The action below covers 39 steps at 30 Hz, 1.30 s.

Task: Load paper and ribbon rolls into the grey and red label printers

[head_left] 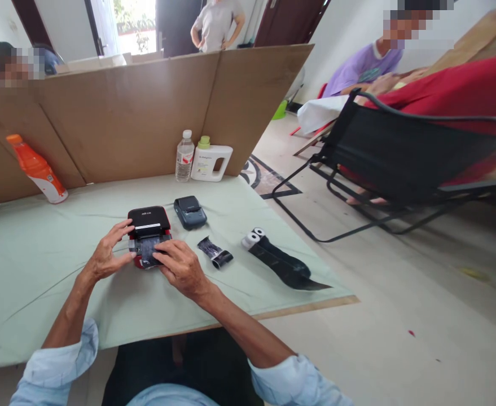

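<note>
A small red-and-black portable printer (148,216) sits on the cloth-covered table with its lid raised. A dark, glossy strip (148,251) lies across its front part. My left hand (109,251) grips the printer's left side, fingers at the lid's corner and thumb lower down near the front. With bent fingers, my right hand (182,265) holds the dark strip at its right edge; the fingertips partly cover it. To the right lie a second dark blue-grey portable printer (191,213), a short black roll with a loose strip (216,252), and black strips with white-cored rolls (277,259).
A cardboard partition (137,118) stands along the table's back edge. Before it are an orange bottle (38,169), a clear water bottle (184,157) and a white jug (207,162). A black folding chair (404,146) stands right of the table. Other people are beyond the partition and chair.
</note>
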### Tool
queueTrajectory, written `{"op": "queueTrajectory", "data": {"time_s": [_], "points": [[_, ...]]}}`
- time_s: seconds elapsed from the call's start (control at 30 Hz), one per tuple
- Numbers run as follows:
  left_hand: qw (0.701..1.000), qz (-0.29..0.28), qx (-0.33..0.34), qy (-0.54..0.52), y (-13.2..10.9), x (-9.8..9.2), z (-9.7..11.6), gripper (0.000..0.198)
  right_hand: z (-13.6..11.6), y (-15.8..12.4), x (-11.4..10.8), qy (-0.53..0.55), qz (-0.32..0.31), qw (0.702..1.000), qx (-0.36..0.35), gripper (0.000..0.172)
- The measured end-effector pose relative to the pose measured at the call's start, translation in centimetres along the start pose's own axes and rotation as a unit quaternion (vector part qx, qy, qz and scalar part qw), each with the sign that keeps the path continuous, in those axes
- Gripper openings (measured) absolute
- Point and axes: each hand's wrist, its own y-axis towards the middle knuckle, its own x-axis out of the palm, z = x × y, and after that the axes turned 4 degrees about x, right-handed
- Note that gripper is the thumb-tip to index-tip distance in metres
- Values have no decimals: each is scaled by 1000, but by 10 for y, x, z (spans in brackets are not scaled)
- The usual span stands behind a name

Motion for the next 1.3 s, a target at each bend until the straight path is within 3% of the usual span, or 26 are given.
{"op": "queueTrajectory", "data": {"time_s": [0.1, 0.2, 0.37, 0.43, 0.53, 0.83, 0.97, 1.1, 1.2, 1.3], "points": [[1000, -14, -6, 15, -10, 7, -4, 75, 0, 0, -1, -2, 2, 1000, -11, 26], [999, 9, -27, 34, -14, 17, -8, 79, 3, 1, -4, -3, -21, 1000, 8, 30], [997, 50, -46, 29, -17, 30, -9, 73, 21, 5, -8, -16, -125, 983, 131, 95], [997, 59, -45, 29, -18, 33, -9, 74, 29, 5, -7, -16, -170, 972, 163, 106], [996, 67, -40, 36, -20, 37, -9, 74, 34, 4, -4, -19, -193, 963, 187, 103], [994, 77, -9, 82, -20, 42, -9, 67, 35, 0, -1, -1, -177, 965, 196, 90], [993, 71, -22, 96, -21, 43, -9, 67, 35, -4, 3, 28, -172, 961, 215, 94], [993, 49, -67, 79, -22, 50, -6, 82, 26, -8, 7, 117, -153, 936, 294, 106], [992, 48, -90, 81, -22, 61, -6, 93, 20, -9, 7, 178, -149, 912, 338, 101], [990, 55, -89, 93, -25, 66, -6, 89, 16, -7, 8, 192, -142, 907, 347, 97]]}}
